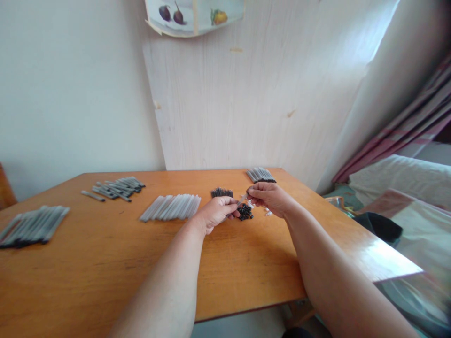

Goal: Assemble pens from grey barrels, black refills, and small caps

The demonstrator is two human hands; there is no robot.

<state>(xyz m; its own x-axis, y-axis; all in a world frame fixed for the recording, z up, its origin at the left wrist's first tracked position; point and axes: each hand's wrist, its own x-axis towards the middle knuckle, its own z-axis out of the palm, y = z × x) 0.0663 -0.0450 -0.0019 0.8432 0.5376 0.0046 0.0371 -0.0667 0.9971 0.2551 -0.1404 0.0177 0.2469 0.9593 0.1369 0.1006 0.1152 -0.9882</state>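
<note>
Between my two hands is a slim translucent pen barrel (243,199), tilted up to the right. My left hand (218,210) pinches its lower end between thumb and fingers. At the upper end, my right hand (268,195) is closed around something dark and small, perhaps a pen part; the fingers hide most of it. Right below the barrel lies a pile of small black caps or plugs (245,212). Behind my left hand are thin dark refills (221,192) in a bunch. A row of clear pen barrels (171,207) lies left of that hand.
Black-ended pens lie in a loose heap (118,188) at the back left, a stack (35,225) at the left edge and a bundle (260,174) at the back right. Small white pieces (268,211) sit by my right wrist. The wooden table (239,281) meets the wall behind.
</note>
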